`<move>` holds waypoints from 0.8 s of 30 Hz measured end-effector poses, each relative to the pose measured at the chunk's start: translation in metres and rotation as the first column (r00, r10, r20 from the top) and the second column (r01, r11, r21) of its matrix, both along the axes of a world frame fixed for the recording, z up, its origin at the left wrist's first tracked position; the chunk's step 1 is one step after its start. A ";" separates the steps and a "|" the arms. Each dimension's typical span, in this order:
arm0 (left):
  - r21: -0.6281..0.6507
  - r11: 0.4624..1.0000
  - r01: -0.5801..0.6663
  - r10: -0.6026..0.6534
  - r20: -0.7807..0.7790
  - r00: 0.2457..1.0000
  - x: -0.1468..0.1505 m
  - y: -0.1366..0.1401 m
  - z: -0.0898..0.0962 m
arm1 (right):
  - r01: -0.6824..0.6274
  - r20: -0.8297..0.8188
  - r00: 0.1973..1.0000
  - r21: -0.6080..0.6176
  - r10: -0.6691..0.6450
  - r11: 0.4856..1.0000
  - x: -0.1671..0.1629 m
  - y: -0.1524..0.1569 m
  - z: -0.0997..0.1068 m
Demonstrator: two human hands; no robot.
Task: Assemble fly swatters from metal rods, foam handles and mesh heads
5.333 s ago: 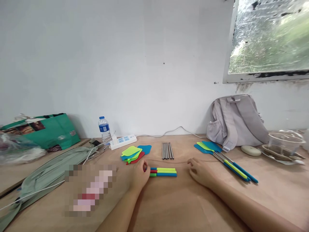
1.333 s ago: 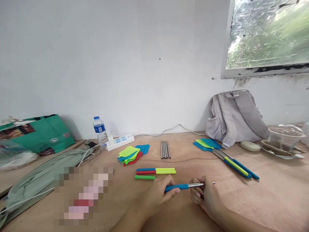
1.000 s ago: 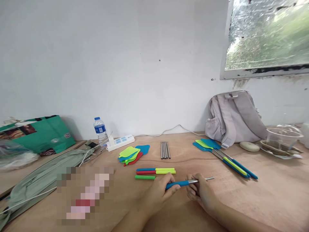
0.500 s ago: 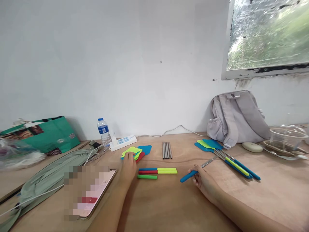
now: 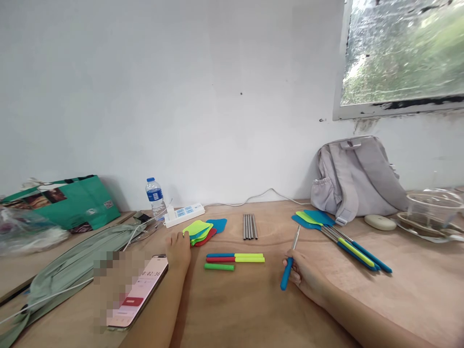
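Blue tubular handle (image 5: 286,277) and slim steel rod (image 5: 296,237) are pinched near their joint by the fingers of the right hand (image 5: 303,271), apparently for balance, over the right of the bench (image 5: 235,304). Beside the flat multicoloured plastic pile (image 5: 197,227), left hand (image 5: 178,249) fingers are curled; any pinch cannot be told.

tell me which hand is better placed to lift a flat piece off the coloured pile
Likely the left hand: it is beside the coloured pile, while the right hand, farther off, holds a blue-handled rod.
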State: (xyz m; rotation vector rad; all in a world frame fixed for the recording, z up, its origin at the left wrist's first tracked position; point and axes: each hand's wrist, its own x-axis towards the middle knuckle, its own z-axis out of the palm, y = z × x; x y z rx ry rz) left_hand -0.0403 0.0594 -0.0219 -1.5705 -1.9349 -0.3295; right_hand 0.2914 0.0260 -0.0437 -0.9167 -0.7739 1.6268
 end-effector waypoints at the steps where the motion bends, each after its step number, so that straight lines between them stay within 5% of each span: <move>1: 0.001 1.000 0.003 -0.003 -0.008 1.000 -0.001 0.000 0.000 | -0.013 0.010 1.000 -0.004 0.013 1.000 0.001 0.001 0.000; 11: 0.159 0.986 0.058 -0.068 0.060 0.996 0.004 -0.012 0.010 | -0.069 -0.035 0.997 -0.112 0.066 0.991 0.004 0.003 0.003; 14: 0.359 0.926 0.114 -0.236 0.319 0.918 0.011 -0.016 0.020 | -0.090 -0.031 0.996 -0.121 0.086 0.989 0.004 0.003 0.002; 16: 0.568 0.819 0.088 -0.481 0.594 0.645 0.019 -0.019 0.027 | -0.111 -0.032 0.994 -0.104 0.108 0.988 0.004 0.003 0.002; 19: 0.692 0.721 -0.039 -0.669 0.709 0.223 0.035 -0.024 0.035 | -0.126 -0.036 0.992 -0.056 0.124 0.990 0.004 0.002 0.002; 21: 0.691 0.717 -0.092 -0.696 0.717 -0.039 0.050 -0.028 0.038 | -0.118 -0.035 0.993 -0.039 0.117 0.992 0.004 0.002 0.003; 23: 0.640 0.760 -0.110 -0.631 0.688 -0.359 0.067 -0.033 0.040 | -0.125 -0.030 0.992 -0.023 0.124 0.992 0.005 0.002 0.002; 24: 0.607 0.791 -0.072 -0.566 0.683 -0.463 0.075 -0.036 0.040 | -0.133 -0.022 0.991 -0.012 0.132 0.991 0.005 0.002 0.002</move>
